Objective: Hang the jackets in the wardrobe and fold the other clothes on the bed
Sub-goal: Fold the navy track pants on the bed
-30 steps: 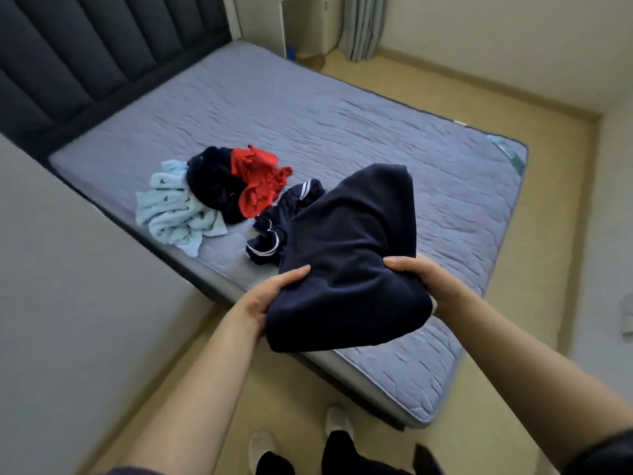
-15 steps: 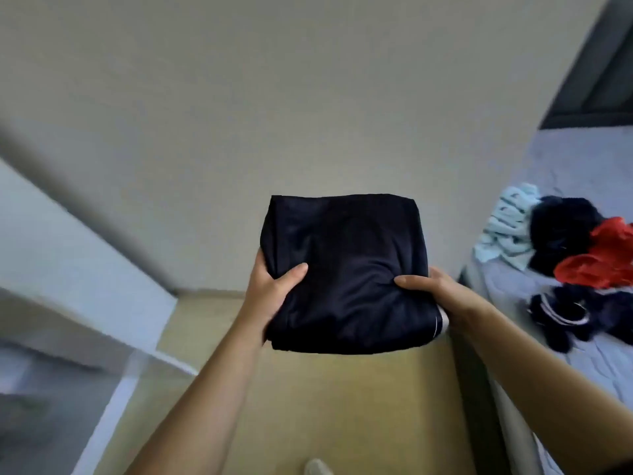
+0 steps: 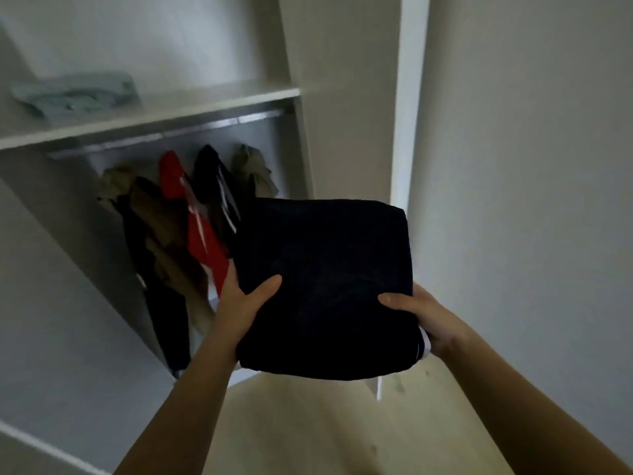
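Note:
A folded dark navy garment [image 3: 325,282] is held flat in front of me by both hands. My left hand [image 3: 245,305] grips its left edge, thumb on top and fingers underneath. My right hand [image 3: 419,315] grips its right edge the same way. Behind it stands the open white wardrobe [image 3: 409,97]. Several jackets hang from its rail [image 3: 164,133]: olive ones, a red one [image 3: 198,231] and a dark one with white stripes [image 3: 215,190]. The bed is out of view.
A folded light blue garment [image 3: 75,94] lies on the wardrobe shelf [image 3: 212,104] above the rail. A white upright panel and a plain wall stand to the right. Beige floor shows below my arms.
I have turned from the bed and the wall to face the open wardrobe, carrying the folded navy garment in the same two-handed grip. The bed and its pile have left the view.

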The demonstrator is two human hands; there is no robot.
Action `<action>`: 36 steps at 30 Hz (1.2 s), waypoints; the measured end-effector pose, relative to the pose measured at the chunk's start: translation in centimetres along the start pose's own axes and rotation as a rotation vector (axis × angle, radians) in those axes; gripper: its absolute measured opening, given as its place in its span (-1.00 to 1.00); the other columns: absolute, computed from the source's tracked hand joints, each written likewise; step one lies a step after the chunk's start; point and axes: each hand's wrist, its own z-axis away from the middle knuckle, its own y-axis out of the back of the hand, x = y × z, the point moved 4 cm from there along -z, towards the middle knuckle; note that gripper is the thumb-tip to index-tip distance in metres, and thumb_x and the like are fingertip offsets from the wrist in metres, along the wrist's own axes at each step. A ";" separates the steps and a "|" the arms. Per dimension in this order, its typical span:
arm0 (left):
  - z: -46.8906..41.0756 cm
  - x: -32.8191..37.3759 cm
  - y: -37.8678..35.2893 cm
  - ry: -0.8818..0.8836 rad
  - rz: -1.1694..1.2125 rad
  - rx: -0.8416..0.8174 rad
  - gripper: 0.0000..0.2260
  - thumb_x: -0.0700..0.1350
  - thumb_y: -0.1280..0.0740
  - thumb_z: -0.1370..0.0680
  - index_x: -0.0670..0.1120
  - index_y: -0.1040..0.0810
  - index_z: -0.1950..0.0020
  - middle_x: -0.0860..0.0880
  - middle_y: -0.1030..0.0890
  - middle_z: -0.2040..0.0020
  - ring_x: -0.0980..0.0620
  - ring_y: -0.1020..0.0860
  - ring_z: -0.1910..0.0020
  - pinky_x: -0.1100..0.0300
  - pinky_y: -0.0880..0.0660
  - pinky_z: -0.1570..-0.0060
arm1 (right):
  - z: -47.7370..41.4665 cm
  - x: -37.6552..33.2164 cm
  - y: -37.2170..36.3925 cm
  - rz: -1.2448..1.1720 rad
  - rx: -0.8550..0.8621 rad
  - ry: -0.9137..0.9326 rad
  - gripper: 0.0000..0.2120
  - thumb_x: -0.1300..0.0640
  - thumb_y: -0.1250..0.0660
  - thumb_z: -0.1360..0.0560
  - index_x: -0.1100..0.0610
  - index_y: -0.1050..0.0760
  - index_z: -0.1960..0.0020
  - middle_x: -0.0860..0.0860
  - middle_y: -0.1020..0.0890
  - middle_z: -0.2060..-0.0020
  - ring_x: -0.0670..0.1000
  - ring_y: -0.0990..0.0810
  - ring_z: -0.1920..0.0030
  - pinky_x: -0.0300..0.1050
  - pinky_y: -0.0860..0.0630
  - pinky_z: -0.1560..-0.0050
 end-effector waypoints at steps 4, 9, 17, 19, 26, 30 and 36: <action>-6.7 2.7 7.0 -0.071 0.021 0.109 -0.49 -0.06 -0.47 -0.33 0.24 -0.42 -0.22 0.26 -0.61 -0.06 0.24 -0.60 -0.03 0.36 -0.55 0.17 | -10.6 -2.9 -5.2 -0.090 -0.105 -0.010 -0.57 0.04 -0.38 -0.36 0.13 -0.55 -0.20 0.12 -0.66 -0.08 0.12 -0.65 -0.07 -0.07 -0.61 0.08; -16.8 7.6 12.9 -0.139 -0.025 0.185 -0.57 -0.09 -0.44 -0.34 0.19 -0.47 -0.16 0.17 -0.66 0.01 0.19 -0.64 0.06 0.33 -0.56 0.25 | -23.9 -9.2 -10.8 -0.212 -0.220 0.040 -0.72 -0.06 -0.36 -0.37 0.05 -0.70 0.04 0.11 -0.69 -0.01 0.10 -0.69 0.03 -0.10 -0.62 0.24; -35.6 18.0 22.6 -0.129 -0.055 0.286 -0.61 -0.17 -0.42 -0.44 0.02 -0.51 -0.25 -0.04 -0.64 -0.11 -0.05 -0.63 -0.05 0.18 -0.57 0.14 | -45.7 -24.6 -21.0 -0.304 -0.447 0.098 -0.52 0.01 -0.42 -0.34 0.15 -0.58 -0.23 0.15 -0.61 -0.18 0.18 -0.59 -0.18 0.11 -0.51 -0.15; -40.2 19.8 25.9 -0.072 -0.056 0.314 -0.68 -0.19 -0.38 -0.49 0.01 -0.51 -0.23 -0.09 -0.65 -0.09 -0.10 -0.63 -0.04 0.11 -0.58 0.15 | -50.9 -28.3 -24.4 -0.228 -0.448 0.114 -0.60 0.02 -0.43 -0.30 0.15 -0.66 -0.08 0.14 -0.66 -0.08 0.15 -0.67 -0.03 0.01 -0.59 0.05; -56.3 22.9 38.0 0.086 -0.114 0.421 -0.78 -0.08 -0.30 -0.58 -0.15 -0.54 -0.16 -0.13 -0.65 0.01 -0.07 -0.62 0.08 0.09 -0.53 0.21 | -68.0 -36.1 -35.7 -0.070 -0.457 0.195 -0.73 0.09 -0.36 -0.45 0.17 -0.61 -0.11 0.13 -0.69 0.01 0.09 -0.70 0.09 -0.09 -0.62 0.27; -64.7 24.5 45.4 0.123 -0.172 0.474 -0.77 -0.10 -0.25 -0.60 -0.21 -0.51 -0.18 -0.16 -0.62 0.07 -0.09 -0.59 0.17 0.08 -0.51 0.28 | -77.2 -38.2 -41.7 -0.040 -0.454 0.191 -0.75 0.11 -0.36 -0.47 0.19 -0.60 -0.10 0.14 -0.70 0.06 0.10 -0.71 0.15 -0.09 -0.61 0.31; -76.5 26.4 55.6 0.106 -0.492 0.640 -0.74 -0.25 -0.21 -0.57 -0.32 -0.46 -0.22 -0.21 -0.57 0.12 -0.16 -0.55 0.22 0.09 -0.50 0.27 | -90.2 -39.4 -49.8 -0.056 -0.397 0.144 -0.75 0.10 -0.35 -0.50 0.24 -0.57 -0.08 0.18 -0.70 0.14 0.14 -0.69 0.21 -0.09 -0.60 0.34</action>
